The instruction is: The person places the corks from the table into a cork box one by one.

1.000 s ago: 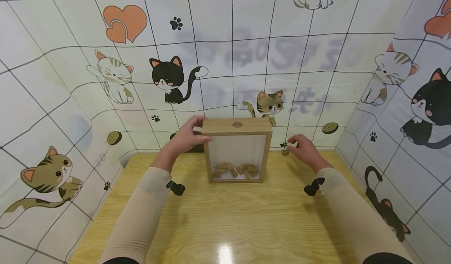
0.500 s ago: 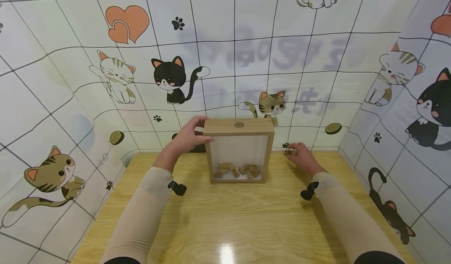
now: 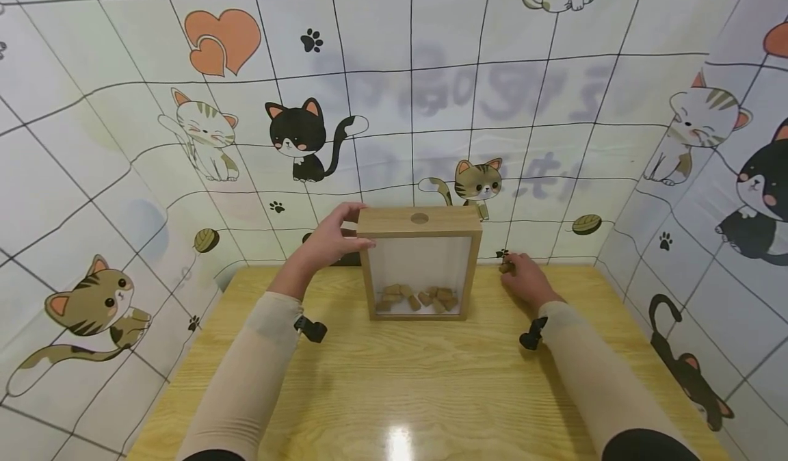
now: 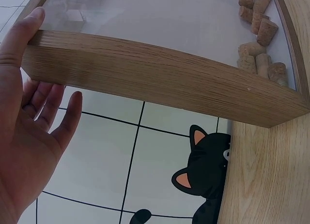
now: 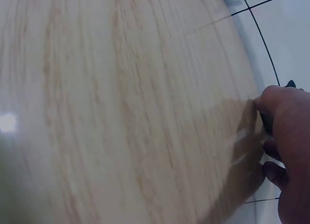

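A wooden shadow box (image 3: 388, 223) with a clear front and a round hole (image 3: 419, 219) in its top stands upright on the table. Several corks (image 4: 267, 32) lie along its bottom inside. My left hand (image 3: 326, 243) grips the box's upper left corner, thumb on the front edge and fingers behind. To the right of the box, my right hand (image 3: 527, 280) is low at the table's back edge, thumb and forefinger around a small brown cork (image 3: 506, 268). In the right wrist view the right hand (image 5: 293, 137) hides that cork.
The wood-grain table (image 3: 394, 372) extends toward me in front of the box. Behind it and at both sides hangs a white gridded sheet (image 3: 394, 105) printed with cats, hearts and paw prints. Black cameras are strapped on both wrists.
My right hand has dropped slightly and its fingers have drawn in around the cork at the back edge. The left hand keeps its grip on the box. The head view has shifted a little.
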A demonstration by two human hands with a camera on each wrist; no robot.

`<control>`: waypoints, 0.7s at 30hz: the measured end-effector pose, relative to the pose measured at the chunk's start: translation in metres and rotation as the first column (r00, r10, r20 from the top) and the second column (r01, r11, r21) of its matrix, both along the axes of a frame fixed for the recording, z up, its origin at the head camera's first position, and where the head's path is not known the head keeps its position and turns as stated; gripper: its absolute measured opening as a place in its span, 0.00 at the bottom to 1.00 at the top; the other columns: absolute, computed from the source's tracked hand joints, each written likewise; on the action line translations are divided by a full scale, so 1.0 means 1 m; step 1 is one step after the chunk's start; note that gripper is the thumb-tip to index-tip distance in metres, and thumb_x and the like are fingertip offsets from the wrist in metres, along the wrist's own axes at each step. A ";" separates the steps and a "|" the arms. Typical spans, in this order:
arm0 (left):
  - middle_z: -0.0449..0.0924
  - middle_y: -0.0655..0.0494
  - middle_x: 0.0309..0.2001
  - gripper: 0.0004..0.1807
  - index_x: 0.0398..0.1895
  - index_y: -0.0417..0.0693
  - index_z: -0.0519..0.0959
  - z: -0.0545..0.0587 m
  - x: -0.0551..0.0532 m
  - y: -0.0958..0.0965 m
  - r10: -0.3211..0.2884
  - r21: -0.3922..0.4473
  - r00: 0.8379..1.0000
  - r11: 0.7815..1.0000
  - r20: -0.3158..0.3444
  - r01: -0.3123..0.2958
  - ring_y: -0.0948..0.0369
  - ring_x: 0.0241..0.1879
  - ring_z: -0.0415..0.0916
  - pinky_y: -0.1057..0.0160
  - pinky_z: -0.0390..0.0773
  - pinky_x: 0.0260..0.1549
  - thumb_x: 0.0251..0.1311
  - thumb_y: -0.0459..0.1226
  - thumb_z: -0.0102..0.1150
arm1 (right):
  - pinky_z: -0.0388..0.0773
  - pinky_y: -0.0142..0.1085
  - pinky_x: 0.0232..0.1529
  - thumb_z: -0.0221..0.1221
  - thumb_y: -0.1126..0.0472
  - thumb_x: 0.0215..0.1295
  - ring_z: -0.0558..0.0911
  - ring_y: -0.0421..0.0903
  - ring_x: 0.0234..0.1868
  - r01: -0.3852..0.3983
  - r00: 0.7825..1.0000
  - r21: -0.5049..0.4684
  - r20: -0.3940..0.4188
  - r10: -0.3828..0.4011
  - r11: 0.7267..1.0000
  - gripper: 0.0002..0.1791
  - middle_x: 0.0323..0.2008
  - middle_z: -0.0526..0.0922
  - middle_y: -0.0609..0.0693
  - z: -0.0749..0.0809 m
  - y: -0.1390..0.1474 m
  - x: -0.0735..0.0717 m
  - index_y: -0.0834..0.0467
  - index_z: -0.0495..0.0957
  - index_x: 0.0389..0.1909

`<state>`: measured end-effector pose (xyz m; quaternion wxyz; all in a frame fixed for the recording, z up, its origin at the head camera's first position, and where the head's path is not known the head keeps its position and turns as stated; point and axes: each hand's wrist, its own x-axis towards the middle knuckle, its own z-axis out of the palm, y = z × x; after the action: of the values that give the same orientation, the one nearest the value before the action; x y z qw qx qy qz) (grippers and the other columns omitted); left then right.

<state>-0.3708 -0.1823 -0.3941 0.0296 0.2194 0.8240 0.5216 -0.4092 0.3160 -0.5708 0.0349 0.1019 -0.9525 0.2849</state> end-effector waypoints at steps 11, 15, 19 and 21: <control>0.73 0.48 0.67 0.46 0.81 0.55 0.67 0.003 0.001 0.002 -0.006 0.001 1.000 1.000 -0.002 0.006 0.41 0.62 0.80 0.43 0.86 0.59 0.64 0.42 0.83 | 0.77 0.63 0.58 0.58 0.62 0.76 0.79 0.63 0.52 0.026 0.999 -0.044 -0.024 -0.027 0.999 0.16 0.55 0.74 0.65 -0.012 0.003 0.003 0.66 0.78 0.58; 0.73 0.48 0.67 0.45 0.80 0.56 0.67 0.003 0.001 0.001 -0.004 0.005 1.000 1.000 0.005 0.004 0.41 0.63 0.80 0.43 0.86 0.58 0.64 0.42 0.83 | 0.77 0.63 0.59 0.60 0.62 0.76 0.78 0.63 0.54 0.015 1.000 -0.080 -0.025 -0.017 0.997 0.16 0.56 0.75 0.65 -0.011 0.003 0.005 0.66 0.78 0.59; 0.73 0.48 0.67 0.45 0.80 0.57 0.67 0.001 0.001 -0.001 -0.007 0.006 1.000 1.000 0.006 0.007 0.41 0.63 0.80 0.43 0.86 0.58 0.64 0.43 0.83 | 0.77 0.58 0.55 0.61 0.62 0.78 0.77 0.60 0.50 -0.003 0.999 -0.123 -0.048 -0.002 0.992 0.14 0.55 0.74 0.63 -0.002 -0.001 0.009 0.64 0.78 0.58; 0.73 0.48 0.66 0.45 0.80 0.57 0.67 0.001 0.001 -0.001 -0.009 0.007 1.000 1.000 0.005 0.009 0.41 0.62 0.80 0.43 0.86 0.58 0.64 0.43 0.83 | 0.76 0.55 0.53 0.61 0.63 0.79 0.76 0.58 0.48 -0.017 0.997 -0.142 -0.072 0.007 0.990 0.14 0.55 0.75 0.62 0.005 -0.003 0.010 0.65 0.78 0.58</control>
<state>-0.3697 -0.1833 -0.3932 0.0330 0.2218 0.8212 0.5248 -0.3991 0.3131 -0.5659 0.0745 0.1150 -0.9272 0.3486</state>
